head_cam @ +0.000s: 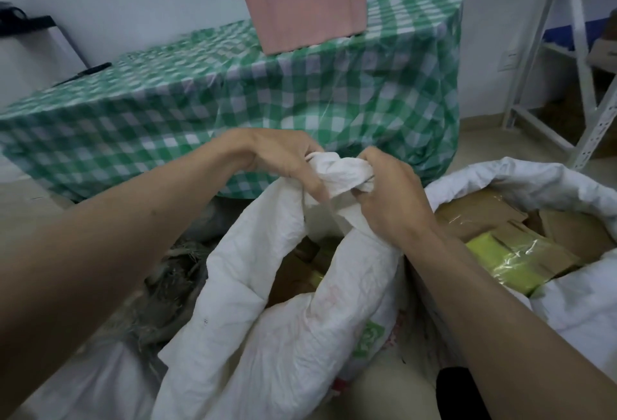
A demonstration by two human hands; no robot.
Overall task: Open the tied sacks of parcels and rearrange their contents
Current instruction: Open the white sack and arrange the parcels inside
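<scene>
Untying step — left hand [283, 159] and right hand [387, 195] both pinch knot [340, 172] of white sack [253, 302] between them. Next, likely: loosen knot, spread mouth beneath hands.

Bin [310, 8] on table [167, 112], behind sacks [267, 286]

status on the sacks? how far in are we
Done: the sack on the right is already open, with cardboard parcels and a yellow packet showing. In hand: the left hand and right hand both grip the knot of the middle white sack, still tied. Left: finish untying it; no rearranging is visible yet.
</scene>
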